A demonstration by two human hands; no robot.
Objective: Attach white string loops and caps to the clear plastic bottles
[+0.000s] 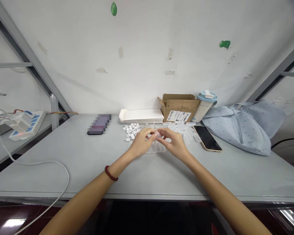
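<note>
Pinching a small translucent piece [157, 134] between the fingertips of both hands, bent over the tabletop [147, 176] midway between its left and right edges, nearer the far edge than the front. Left hand [143, 142]: grip closed on the piece, thumb and forefinger together; beaded dark-red bracelet [111, 173] at the wrist. Right hand [173, 143]: grip likewise on the piece, from the other side. Exact shape of the piece hard to read, fingers covering much of it.

Just below the hands, toward the front edge: a row of clear pieces [156, 149] lying flat. Beside the left hand, toward the far edge: a cluster of small white caps [131, 130]. Beyond the right hand: a loose heap of translucent parts [183, 130], a phone [207, 138] near its right side.

Along the far edge, left to right: dark phone [99, 124], its screen blurred; white stack [142, 116]; open cardboard box [181, 108] with a label; blue-lidded tumbler [203, 109]. Pale blue cloth bag [237, 129] slumped by the far right corner. White cable [66, 176] crossing the left part of the front edge.
</note>
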